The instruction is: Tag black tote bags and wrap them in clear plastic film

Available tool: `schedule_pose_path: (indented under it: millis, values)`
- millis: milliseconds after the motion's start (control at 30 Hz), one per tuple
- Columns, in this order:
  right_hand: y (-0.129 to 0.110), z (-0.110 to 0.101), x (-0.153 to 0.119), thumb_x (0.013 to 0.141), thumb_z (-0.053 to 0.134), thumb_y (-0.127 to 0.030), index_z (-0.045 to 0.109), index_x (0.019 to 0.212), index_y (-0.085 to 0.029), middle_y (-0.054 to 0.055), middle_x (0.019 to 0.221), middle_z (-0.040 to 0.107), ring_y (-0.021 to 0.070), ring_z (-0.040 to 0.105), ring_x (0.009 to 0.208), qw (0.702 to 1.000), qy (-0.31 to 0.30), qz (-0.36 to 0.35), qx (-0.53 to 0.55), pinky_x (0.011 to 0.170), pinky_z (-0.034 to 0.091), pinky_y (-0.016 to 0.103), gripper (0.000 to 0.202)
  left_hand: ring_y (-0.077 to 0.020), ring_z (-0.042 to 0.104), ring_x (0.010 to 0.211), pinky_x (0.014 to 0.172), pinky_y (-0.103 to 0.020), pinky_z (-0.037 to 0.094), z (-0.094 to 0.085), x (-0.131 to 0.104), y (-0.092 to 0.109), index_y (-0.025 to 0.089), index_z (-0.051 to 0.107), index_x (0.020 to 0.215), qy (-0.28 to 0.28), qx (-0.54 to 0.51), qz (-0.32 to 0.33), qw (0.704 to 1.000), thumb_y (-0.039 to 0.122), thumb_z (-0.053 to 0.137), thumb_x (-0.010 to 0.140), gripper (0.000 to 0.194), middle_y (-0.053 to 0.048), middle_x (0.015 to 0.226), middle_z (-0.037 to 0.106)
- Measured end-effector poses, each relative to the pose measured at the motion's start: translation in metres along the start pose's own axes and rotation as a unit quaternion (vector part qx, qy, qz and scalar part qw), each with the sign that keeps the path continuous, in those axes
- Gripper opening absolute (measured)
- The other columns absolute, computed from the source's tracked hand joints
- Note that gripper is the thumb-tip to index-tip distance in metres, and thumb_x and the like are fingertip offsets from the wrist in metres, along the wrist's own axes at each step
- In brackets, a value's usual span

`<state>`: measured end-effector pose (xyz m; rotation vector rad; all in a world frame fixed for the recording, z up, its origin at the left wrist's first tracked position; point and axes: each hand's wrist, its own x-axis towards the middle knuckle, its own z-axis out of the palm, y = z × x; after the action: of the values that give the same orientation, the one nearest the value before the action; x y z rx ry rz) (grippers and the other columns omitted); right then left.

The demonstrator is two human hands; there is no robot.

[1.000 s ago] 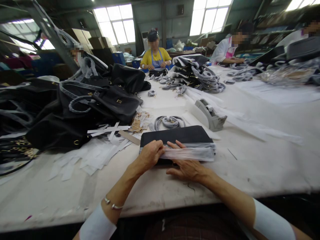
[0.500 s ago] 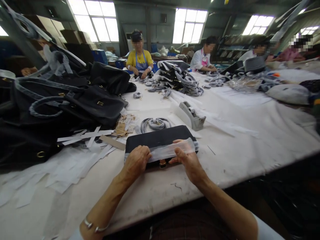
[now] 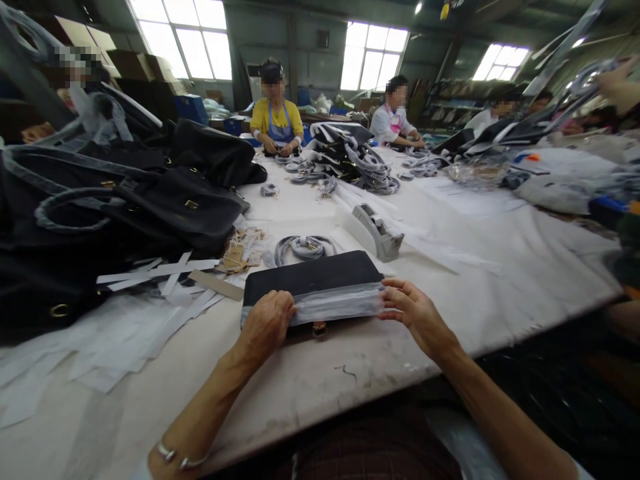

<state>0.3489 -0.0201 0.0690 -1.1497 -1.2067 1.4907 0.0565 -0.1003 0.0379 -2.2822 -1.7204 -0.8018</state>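
Note:
A black bag [image 3: 320, 268] lies flat in front of me on the white-covered table, with a small brass-coloured buckle [image 3: 319, 329] at its near edge. Across the bag runs a translucent whitish wrapping strip [image 3: 340, 302]. My left hand [image 3: 267, 320] is closed over the strip's left end, fingers curled and pressed down. At the strip's right end is my right hand [image 3: 413, 310], its fingers stretched out and slightly apart, the tips touching the bag's right edge. Just behind the bag lies a coiled, wrapped strap [image 3: 306, 248].
A grey tape dispenser [image 3: 377, 232] stands behind the bag to the right. Large black bags [image 3: 190, 200] are piled at left, beside white paper sheets [image 3: 135, 333] and string tags [image 3: 243, 247]. Co-workers sit across the table near more wrapped straps [image 3: 365, 167].
My right hand has moved right, off the strip's top to the bag's right end, and its fingers have straightened. The strip now lies flatter. My left hand stays on the left end.

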Motion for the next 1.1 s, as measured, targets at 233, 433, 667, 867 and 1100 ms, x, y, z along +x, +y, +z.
schedule_pose_path:
  millis: [233,433,667,867,1100]
  values:
    - [-0.004,0.034,0.004,0.070,0.072,-0.051,0.063,0.081,-0.018,-0.001,0.063,0.060,0.0159,0.060,0.056,0.977,-0.056,-0.024,-0.203,0.043,0.050,0.025,0.036,-0.0173,0.049,0.066,0.065,-0.030,0.038,-0.001,0.000,0.000,0.021,0.047,0.076,-0.003,0.017,-0.004,1.000,0.024,0.036,0.097,0.025,-0.002,0.070,0.053]
    - [-0.009,0.037,0.002,0.077,0.067,-0.051,0.058,0.067,-0.020,-0.003,0.058,0.057,0.0121,0.052,0.054,0.900,0.012,-0.207,-0.384,0.052,0.039,0.024,0.034,-0.0178,0.050,0.066,0.065,-0.030,0.039,-0.001,0.001,0.001,0.021,0.047,0.076,0.006,0.023,-0.009,1.000,0.024,0.037,0.096,0.024,-0.002,0.070,0.053]
    - [-0.018,0.028,0.021,0.072,0.069,-0.059,0.052,0.061,-0.021,-0.005,0.052,0.048,0.0102,0.042,0.049,0.863,-0.020,-0.257,-0.435,0.050,0.032,0.024,0.043,-0.0177,0.050,0.066,0.064,-0.030,0.039,0.000,0.002,0.001,0.021,0.047,0.076,0.004,0.019,-0.022,1.000,0.026,0.039,0.097,0.023,-0.002,0.069,0.054]
    - [-0.022,-0.008,0.027,0.075,0.066,-0.058,0.057,0.063,-0.020,-0.004,0.051,0.053,0.0106,0.045,0.047,0.893,0.029,-0.196,-0.404,0.047,0.034,0.023,0.041,-0.0182,0.050,0.066,0.064,-0.031,0.039,0.004,0.001,0.000,0.020,0.047,0.076,0.017,0.040,-0.018,0.999,0.026,0.037,0.097,0.024,-0.002,0.069,0.052]
    - [-0.032,-0.011,0.021,0.074,0.064,-0.061,0.066,0.084,-0.019,0.002,0.067,0.067,0.0166,0.061,0.059,0.908,0.025,-0.148,-0.391,0.054,0.045,0.027,0.043,-0.0177,0.050,0.065,0.063,-0.030,0.039,0.002,0.002,0.000,0.020,0.047,0.076,0.015,0.037,-0.010,0.999,0.025,0.038,0.098,0.024,-0.001,0.069,0.052]
